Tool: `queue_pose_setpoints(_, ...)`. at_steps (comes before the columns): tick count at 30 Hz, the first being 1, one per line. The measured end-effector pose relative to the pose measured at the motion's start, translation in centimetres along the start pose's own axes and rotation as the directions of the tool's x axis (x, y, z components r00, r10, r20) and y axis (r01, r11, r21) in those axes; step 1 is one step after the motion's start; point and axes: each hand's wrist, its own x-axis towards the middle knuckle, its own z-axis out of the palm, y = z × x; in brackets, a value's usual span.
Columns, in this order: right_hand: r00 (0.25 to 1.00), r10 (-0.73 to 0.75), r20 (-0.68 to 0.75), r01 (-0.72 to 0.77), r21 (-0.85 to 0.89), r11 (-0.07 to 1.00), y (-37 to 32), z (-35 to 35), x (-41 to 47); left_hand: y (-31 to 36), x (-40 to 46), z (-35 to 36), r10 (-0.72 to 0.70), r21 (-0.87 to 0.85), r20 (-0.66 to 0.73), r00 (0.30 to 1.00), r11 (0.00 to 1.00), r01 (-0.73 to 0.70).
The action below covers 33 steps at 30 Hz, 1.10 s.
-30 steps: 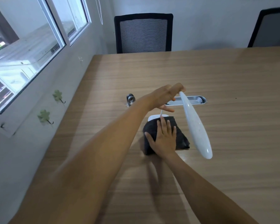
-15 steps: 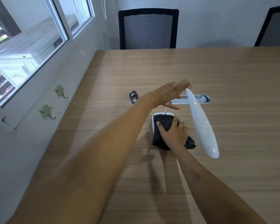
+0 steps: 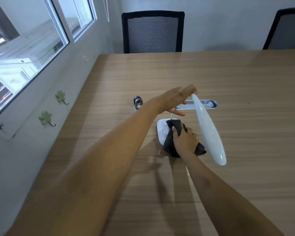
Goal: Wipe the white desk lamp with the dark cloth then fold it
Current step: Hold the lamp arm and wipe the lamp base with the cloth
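Nearest, our right hand (image 3: pixel 184 139) fingers curl, bunching dark cloth (image 3: pixel 173 133), pressing it on white lamp base (image 3: pixel 162 132); bare base lies just left of these fingers. Lamp head (image 3: pixel 208 129) runs long axis near-to-far, just right of them. Farther, our left hand (image 3: pixel 176 101) pinches its far tip, steadying. We judge right hand nearer for wiping head next.

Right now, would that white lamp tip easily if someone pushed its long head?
Probably yes. The lamp head is long and reaches well beyond the small base, joined by a thin stem. The left hand grips the head's far end, perhaps steadying it, while the right hand presses the cloth on the base.
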Motion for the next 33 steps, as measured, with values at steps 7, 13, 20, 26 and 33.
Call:
queue_pose_setpoints(7,0.996,-0.043,-0.074,0.020,-0.283,0.959,-0.1,1.1,-0.8,0.1,0.1,0.4,-0.001,0.001,-0.025,1.000,1.000,0.001)
queue_pose_setpoints(13,0.947,-0.317,0.061,0.307,-0.474,0.826,1.8,3.2,-2.3,0.3,-0.1,0.2,-0.007,-0.022,-0.028,1.000,1.000,0.007)
queue_pose_setpoints(20,0.792,-0.536,0.293,0.610,-0.337,0.717,3.8,1.1,-2.1,0.2,-0.1,0.2,-0.001,0.023,-0.011,1.000,1.000,0.002)
queue_pose_setpoints(26,0.956,-0.239,0.172,0.278,-0.268,0.922,0.2,-0.4,1.4,0.1,-0.1,0.0,-0.008,-0.005,-0.010,1.000,1.000,0.008)
queue_pose_setpoints(33,0.918,-0.349,0.188,0.384,-0.207,0.900,2.1,0.0,-0.8,0.1,-0.2,-0.3,-0.004,-0.014,-0.017,1.000,1.000,0.004)
